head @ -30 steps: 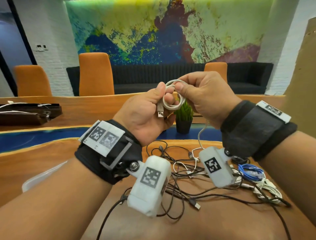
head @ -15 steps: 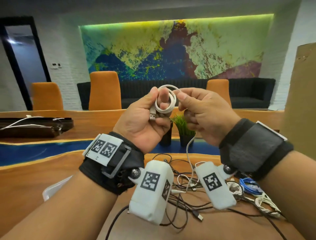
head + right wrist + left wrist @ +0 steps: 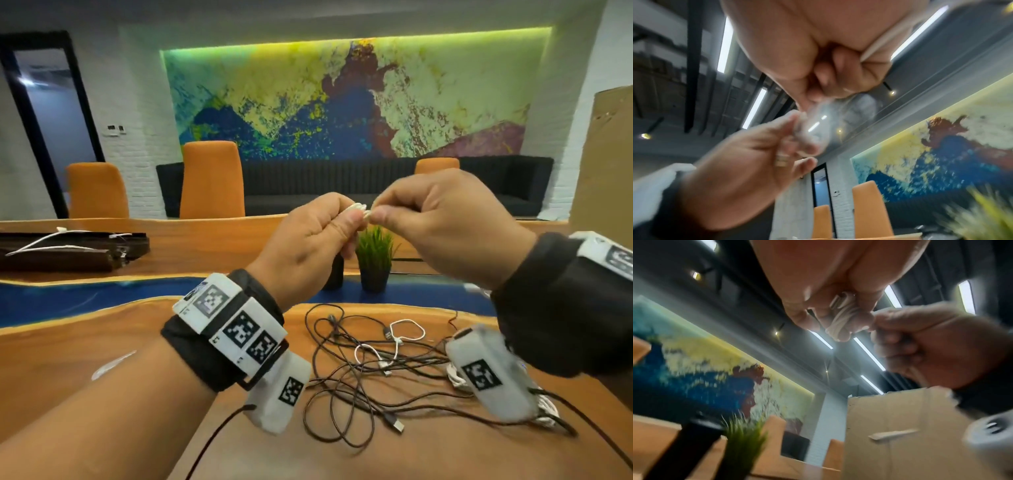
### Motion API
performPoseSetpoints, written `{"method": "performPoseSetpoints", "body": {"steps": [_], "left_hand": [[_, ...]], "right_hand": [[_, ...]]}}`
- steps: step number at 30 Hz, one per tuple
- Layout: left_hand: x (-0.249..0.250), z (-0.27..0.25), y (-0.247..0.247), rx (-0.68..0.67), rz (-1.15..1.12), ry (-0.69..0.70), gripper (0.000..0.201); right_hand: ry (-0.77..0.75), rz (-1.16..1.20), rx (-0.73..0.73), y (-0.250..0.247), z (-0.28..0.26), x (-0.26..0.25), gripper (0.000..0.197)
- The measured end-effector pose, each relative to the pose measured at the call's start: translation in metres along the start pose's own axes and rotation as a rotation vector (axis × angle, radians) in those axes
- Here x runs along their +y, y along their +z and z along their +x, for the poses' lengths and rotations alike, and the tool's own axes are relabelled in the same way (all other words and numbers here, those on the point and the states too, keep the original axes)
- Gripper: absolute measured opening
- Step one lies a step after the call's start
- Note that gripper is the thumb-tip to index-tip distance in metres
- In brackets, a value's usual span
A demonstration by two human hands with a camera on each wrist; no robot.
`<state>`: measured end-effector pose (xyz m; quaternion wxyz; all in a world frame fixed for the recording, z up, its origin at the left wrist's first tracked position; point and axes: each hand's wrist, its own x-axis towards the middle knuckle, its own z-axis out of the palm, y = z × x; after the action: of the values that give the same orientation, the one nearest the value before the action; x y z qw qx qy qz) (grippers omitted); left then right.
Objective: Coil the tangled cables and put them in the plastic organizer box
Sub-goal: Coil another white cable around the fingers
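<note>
From the head camera, you are holding both hands raised above the wooden table [image 3: 102,342], your left hand [image 3: 305,246] at about 9 o'clock of the meeting point and your right hand [image 3: 442,222] at 3 o'clock, fingertips touching in the middle. Your left fingers are curling around a small white cable coil [image 3: 358,208], of which only the top edge is peeking out, and your right thumb and forefinger are pinching that coil from the other side. Below your wrists, at 6 o'clock, a tangle of black cables [image 3: 346,377] is lying on the table with a thin white cable [image 3: 394,342] looping through it, and a small potted plant [image 3: 375,257] is standing beyond the tangle. A pale translucent shape at 8 o'clock on the table may be the organizer box, but you cannot tell. From the left wrist camera, your left hand [image 3: 838,288] is gripping the white cable coil [image 3: 840,318], its turns and a connector showing between the curled fingers, while your right hand [image 3: 931,344] is closing against it at 3 o'clock. From the right wrist camera, your right hand [image 3: 818,53] is curling tightly at 12 o'clock and your left hand [image 3: 748,170] is reaching up from 7 o'clock; the white cable coil [image 3: 813,129] between them is blurring heavily.
</note>
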<state>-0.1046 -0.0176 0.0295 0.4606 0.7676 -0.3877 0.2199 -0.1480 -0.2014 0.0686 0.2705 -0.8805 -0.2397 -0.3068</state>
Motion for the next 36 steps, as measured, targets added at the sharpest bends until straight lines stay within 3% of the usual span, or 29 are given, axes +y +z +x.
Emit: {"method": "performPoseSetpoints", "body": {"steps": [3,5,8,10,13,19,25,30,34,36], "left_hand": [[0.004,0.000,0.007,-0.041,-0.363,-0.263,0.031],[0.004,0.000,0.011,-0.055,-0.589,-0.451,0.033],[-0.002,0.002,0.017,-0.046,-0.755,-0.555,0.034],[-0.010,0.005,0.022,-0.016,-0.772,-0.566,0.033],[-0.028,0.008,0.029,0.069,-0.578,-0.529,0.028],[-0.067,0.008,0.046,0.156,-0.370,-0.529,0.030],[-0.084,0.002,0.056,0.191,-0.234,-0.330,0.031],[-0.097,0.001,0.046,0.043,-0.292,-0.274,0.013],[-0.102,0.000,0.034,0.002,-0.671,-0.429,0.006],[-0.106,0.000,0.025,-0.020,-0.777,-0.433,0.008]], "right_hand": [[0.009,0.024,0.116,0.011,0.005,0.017,0.012],[0.084,0.229,0.143,0.025,0.004,0.026,0.012],[0.226,0.589,0.105,0.048,-0.001,0.031,0.019],[0.272,0.710,0.110,0.059,-0.005,0.033,0.023],[0.272,0.767,0.061,0.070,-0.007,0.041,0.024],[0.298,0.617,0.025,0.102,0.001,0.069,0.018],[0.324,0.661,0.123,0.117,0.004,0.076,0.022],[0.303,0.627,0.194,0.123,0.002,0.081,0.022],[0.337,0.806,0.153,0.121,-0.002,0.077,0.021],[0.331,0.906,0.129,0.118,-0.004,0.074,0.021]]}}
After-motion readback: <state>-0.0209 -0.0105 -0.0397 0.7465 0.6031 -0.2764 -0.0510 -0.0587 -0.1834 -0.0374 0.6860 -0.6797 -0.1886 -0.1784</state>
